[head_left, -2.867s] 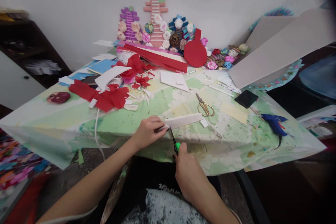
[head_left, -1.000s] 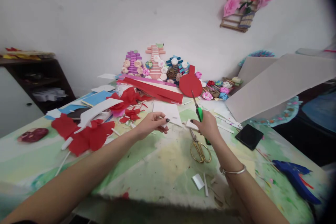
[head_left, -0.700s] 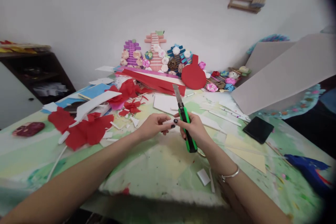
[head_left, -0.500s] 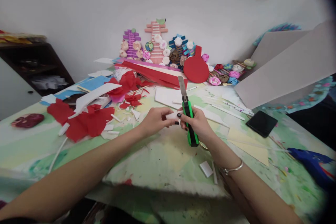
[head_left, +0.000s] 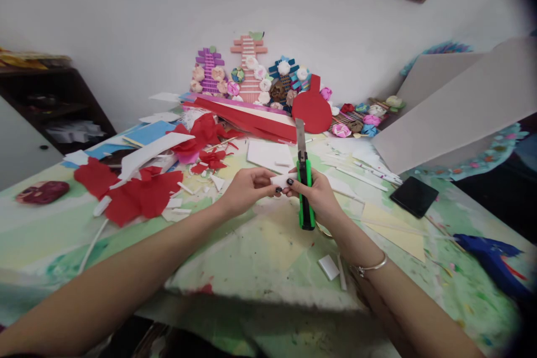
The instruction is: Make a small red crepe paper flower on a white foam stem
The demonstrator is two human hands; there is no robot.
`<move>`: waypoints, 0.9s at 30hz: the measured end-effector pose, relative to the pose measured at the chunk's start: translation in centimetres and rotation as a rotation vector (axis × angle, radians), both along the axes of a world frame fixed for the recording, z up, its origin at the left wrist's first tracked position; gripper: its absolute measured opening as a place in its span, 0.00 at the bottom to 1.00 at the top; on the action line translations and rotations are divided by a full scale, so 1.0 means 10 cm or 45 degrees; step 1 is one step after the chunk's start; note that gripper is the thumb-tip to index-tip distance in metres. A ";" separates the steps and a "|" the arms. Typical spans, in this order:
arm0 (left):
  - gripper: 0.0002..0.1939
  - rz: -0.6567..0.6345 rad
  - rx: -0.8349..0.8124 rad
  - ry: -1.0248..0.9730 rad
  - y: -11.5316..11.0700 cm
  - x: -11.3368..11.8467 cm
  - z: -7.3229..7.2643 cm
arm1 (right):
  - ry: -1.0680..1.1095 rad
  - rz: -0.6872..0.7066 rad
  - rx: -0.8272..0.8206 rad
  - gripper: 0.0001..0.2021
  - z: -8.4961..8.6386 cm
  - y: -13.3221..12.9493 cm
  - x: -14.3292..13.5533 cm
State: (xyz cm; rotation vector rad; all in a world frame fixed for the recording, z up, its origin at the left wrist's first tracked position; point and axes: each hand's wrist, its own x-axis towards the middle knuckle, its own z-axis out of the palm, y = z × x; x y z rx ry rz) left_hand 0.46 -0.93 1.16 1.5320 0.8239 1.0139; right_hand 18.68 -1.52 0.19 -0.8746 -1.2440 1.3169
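Note:
A small white piece of foam board (head_left: 282,180) is pinched between the fingertips of both hands, just above the table's middle. My left hand (head_left: 247,189) grips its left end, thumb and fingers closed. In my right hand (head_left: 316,193) a green and black utility knife (head_left: 306,196) stands nearly upright, its blade extended and pointing away from me. The right thumb and fingertips also press on the white piece. Behind the hands lies a larger white board (head_left: 266,152) with a small strip on it. Part of the held piece is hidden by the fingers.
Red paper scraps (head_left: 142,196) and white offcuts lie left. White strips (head_left: 356,170), a black flat object (head_left: 414,197) and a blue glue gun (head_left: 489,260) are on the right. A red paddle-shaped cutout (head_left: 311,112) leans at the back. A small white block (head_left: 328,267) lies near the front edge.
The utility knife has turned more upright, its blade tip swinging right. Both hands have shifted slightly, still holding the white piece. The whole view has moved a little.

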 end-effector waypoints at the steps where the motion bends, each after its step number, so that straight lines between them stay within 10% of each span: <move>1: 0.12 -0.007 -0.010 -0.023 0.01 0.00 0.00 | -0.011 -0.001 0.019 0.20 0.00 0.00 0.01; 27: 0.16 -0.202 -0.466 -0.365 0.09 -0.02 -0.12 | 0.017 -0.045 -0.221 0.11 0.08 -0.06 0.01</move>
